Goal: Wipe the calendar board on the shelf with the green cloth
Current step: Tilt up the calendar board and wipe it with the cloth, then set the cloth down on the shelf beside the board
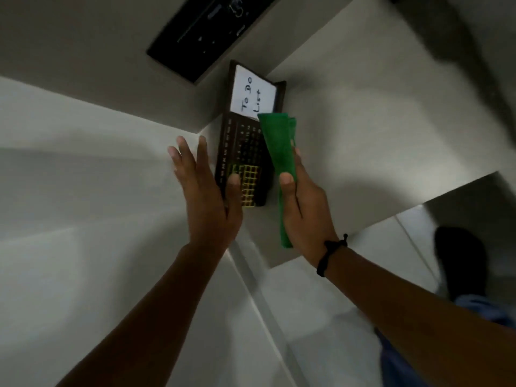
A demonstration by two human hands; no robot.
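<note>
A dark-framed calendar board (pixel 242 152) stands in the corner where the white shelf (pixel 377 129) meets the wall. It has a dark grid, a yellow grid patch low down and a white "To Do List" panel (pixel 252 93) at its top. My right hand (pixel 304 210) is shut on a folded green cloth (pixel 279 152), held beside the board's right edge, with its top end just under the white panel. My left hand (pixel 206 188) is open with fingers spread at the board's left edge, the thumb over its lower left part.
A black framed picture (pixel 206 32) hangs on the wall above the board. The pale wall (pixel 83 177) fills the left side. Lower right shows a light floor, my dark shoe (pixel 460 263) and a blue trouser leg.
</note>
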